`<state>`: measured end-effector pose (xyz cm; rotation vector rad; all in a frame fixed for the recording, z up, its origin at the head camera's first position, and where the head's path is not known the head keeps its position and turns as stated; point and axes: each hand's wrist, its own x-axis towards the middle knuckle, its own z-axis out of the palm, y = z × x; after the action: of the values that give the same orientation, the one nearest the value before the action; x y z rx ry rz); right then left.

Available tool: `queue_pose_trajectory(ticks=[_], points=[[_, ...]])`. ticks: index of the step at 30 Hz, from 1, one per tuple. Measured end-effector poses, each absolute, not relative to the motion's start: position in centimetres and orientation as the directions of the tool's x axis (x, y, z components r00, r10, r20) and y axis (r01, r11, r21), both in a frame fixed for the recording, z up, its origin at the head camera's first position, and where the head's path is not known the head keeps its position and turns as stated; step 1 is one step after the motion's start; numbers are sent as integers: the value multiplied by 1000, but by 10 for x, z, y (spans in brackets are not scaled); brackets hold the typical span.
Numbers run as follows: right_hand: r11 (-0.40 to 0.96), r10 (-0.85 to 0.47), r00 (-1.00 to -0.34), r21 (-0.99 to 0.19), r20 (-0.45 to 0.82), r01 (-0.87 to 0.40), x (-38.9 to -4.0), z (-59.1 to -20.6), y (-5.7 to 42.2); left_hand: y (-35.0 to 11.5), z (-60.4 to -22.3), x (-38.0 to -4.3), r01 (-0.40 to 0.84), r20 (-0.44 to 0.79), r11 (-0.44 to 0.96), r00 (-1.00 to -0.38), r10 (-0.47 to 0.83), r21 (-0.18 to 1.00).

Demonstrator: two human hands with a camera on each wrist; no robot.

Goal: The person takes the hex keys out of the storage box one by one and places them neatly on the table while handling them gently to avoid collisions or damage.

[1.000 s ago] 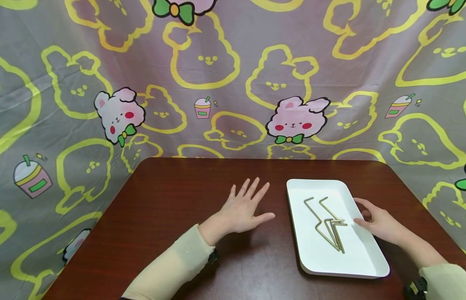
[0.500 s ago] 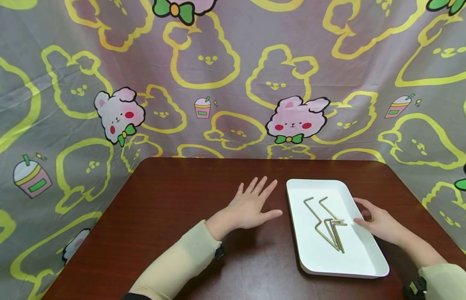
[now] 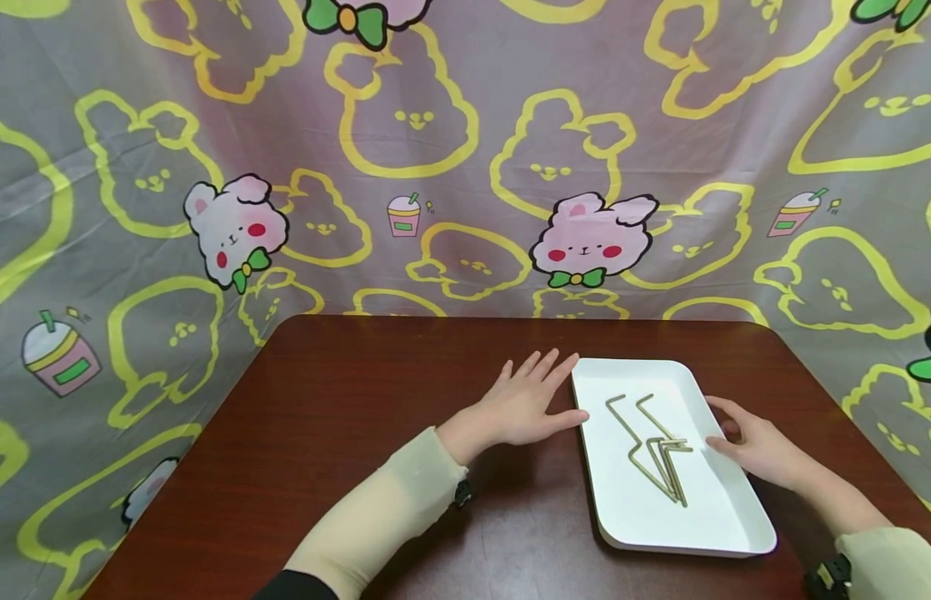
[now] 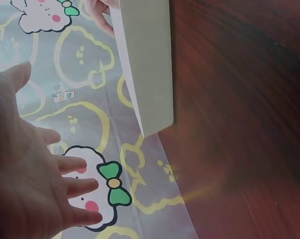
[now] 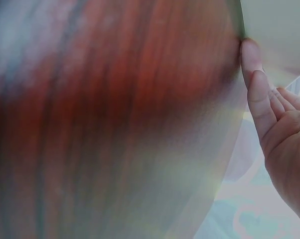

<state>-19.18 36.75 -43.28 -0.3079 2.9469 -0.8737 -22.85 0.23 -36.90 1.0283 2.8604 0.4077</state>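
Observation:
A shallow white tray (image 3: 723, 525) lies on the right part of the table. Inside it are several thin, brass-coloured L-shaped rods (image 3: 653, 475) that look like hex keys, some overlapping. My right hand (image 3: 761, 446) grips the tray's right side, thumb over the rim; in the right wrist view its fingers (image 5: 259, 92) meet the tray's outer wall. At the opposite side, my left hand (image 3: 521, 408) has its fingers spread, with the thumb tip at the left rim. Whether it touches the rim I cannot tell. The left wrist view shows that hand (image 4: 25, 174) holding nothing, beside the tray wall (image 4: 147, 64).
The dark brown wooden table (image 3: 375, 392) extends to the left of the tray and behind it. A grey cloth (image 3: 450, 83) with yellow outlines and cartoon rabbits hangs along the table's back and sides.
My left hand has moved right and slightly away from me, up to the tray's left rim, fingers still spread. The right hand, tray and rods look unchanged.

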Motion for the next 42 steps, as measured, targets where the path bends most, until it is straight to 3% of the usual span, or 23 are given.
queue_pose_trajectory(ticks=[26,42], points=[[804,-199,-980,-570,8,-168,-193,-431,367,53,-367,-247,659,42,624,-701,712,420],[757,-195,-980,-641,-35,-128,-191,-434,369,81,-375,-256,602,33,585,-711,702,543]])
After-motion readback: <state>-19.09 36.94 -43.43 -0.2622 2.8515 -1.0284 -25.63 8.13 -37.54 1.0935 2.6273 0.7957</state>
